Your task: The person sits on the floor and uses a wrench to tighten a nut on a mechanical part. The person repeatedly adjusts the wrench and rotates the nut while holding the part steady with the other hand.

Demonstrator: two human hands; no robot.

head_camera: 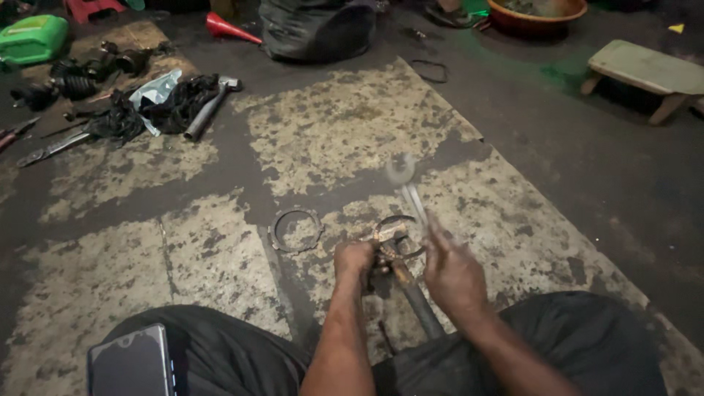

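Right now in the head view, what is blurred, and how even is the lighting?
Head view: the wrench in the right hand is smeared by motion blur, its tip ghosted; the left hand on the metal part is sharper. Light falls mainly on the mat's centre; the edges and the floor at right go dim. The toothed ring reads clearly.

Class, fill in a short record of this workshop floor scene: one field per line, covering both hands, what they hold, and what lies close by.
Setting: stained floor mat
Left hand: grips the rusty metal part on a dark shaft
Right hand: holds a blurred spanner
Beside left hand: flat toothed ring
On lap: phone
Far left: hammer, green container
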